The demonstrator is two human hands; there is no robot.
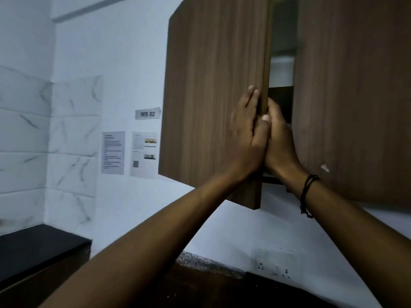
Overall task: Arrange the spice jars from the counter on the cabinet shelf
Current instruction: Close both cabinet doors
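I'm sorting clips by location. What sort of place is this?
Probably a kitchen, perhaps a labelled workstation: a wooden wall cabinet door held at its edge by both hands, marble-look wall tiles, a dark counter, and a "WS 02" sign above posted sheets.

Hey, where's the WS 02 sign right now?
In the head view, the WS 02 sign is on the white wall left of centre, just left of the open cabinet door and directly above two taped paper sheets.
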